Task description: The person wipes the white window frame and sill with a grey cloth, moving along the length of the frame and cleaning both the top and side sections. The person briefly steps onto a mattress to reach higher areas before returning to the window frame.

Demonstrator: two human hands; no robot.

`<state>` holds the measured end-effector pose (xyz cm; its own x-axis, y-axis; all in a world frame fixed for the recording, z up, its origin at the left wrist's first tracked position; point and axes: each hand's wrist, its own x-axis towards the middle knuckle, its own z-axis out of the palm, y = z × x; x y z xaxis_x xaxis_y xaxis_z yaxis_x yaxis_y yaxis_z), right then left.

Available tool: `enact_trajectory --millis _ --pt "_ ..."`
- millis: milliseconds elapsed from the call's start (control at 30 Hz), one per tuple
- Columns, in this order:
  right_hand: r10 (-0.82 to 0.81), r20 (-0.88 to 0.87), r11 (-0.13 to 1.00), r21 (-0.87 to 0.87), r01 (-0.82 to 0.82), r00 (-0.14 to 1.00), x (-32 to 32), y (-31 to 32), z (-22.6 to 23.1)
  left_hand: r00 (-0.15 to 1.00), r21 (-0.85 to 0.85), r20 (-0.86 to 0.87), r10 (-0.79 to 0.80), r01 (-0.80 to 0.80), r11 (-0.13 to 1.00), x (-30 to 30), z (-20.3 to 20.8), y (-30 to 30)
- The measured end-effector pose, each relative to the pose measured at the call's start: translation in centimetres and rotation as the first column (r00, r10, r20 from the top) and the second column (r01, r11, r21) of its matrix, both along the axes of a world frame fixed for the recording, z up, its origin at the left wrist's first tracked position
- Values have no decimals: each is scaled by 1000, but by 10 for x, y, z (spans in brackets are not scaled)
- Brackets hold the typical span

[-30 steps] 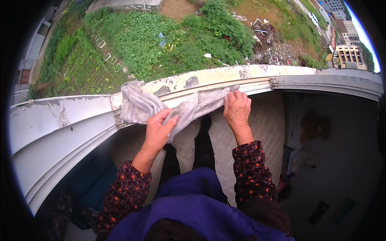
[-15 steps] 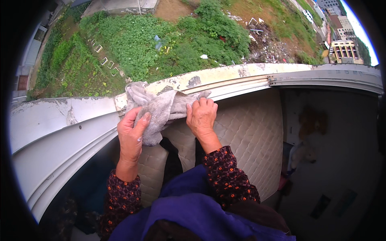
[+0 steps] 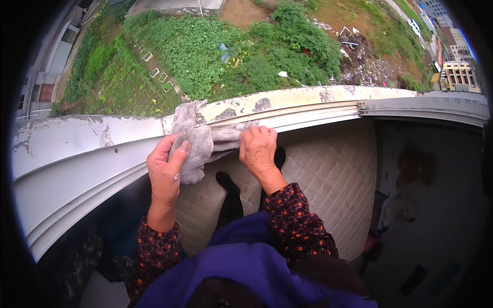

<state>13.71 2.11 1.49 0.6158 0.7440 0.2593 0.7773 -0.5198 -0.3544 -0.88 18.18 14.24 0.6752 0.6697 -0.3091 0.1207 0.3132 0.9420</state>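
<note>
A damp-looking grey cloth lies bunched across the window frame's sliding track. My left hand pinches the cloth's left side between thumb and fingers, and part of it hangs down on the inner side. At the cloth's right end, my right hand has its fingers curled over the fabric and rests against the track. One fold of the cloth reaches over onto the outer ledge, where the paint is peeling.
Beneath me is a quilted cream mattress, on which my dark-clad feet stand. Soft toys show in the dim area at right. Beyond the ledge, far below, spread green plants, rubble and buildings.
My view has shifted, so the outdoor scene sits farther right. The cloth between my hands is folded differently, its middle drawn narrower. Both hands keep hold of it.
</note>
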Motion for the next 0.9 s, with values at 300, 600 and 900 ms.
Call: enact_trajectory --millis 300,600,900 --pt "-155 -14 977 -147 151 988 -9 -11 6 990 -3 -67 -126 126 992 18 -25 -34" --pt "255 -652 861 489 139 714 -59 59 3 921 422 -371 -116 278 863 -20 -6 37" --pt "593 -790 645 582 496 156 -13 -15 60 787 758 -434 -438 582 295 70 -7 -2"
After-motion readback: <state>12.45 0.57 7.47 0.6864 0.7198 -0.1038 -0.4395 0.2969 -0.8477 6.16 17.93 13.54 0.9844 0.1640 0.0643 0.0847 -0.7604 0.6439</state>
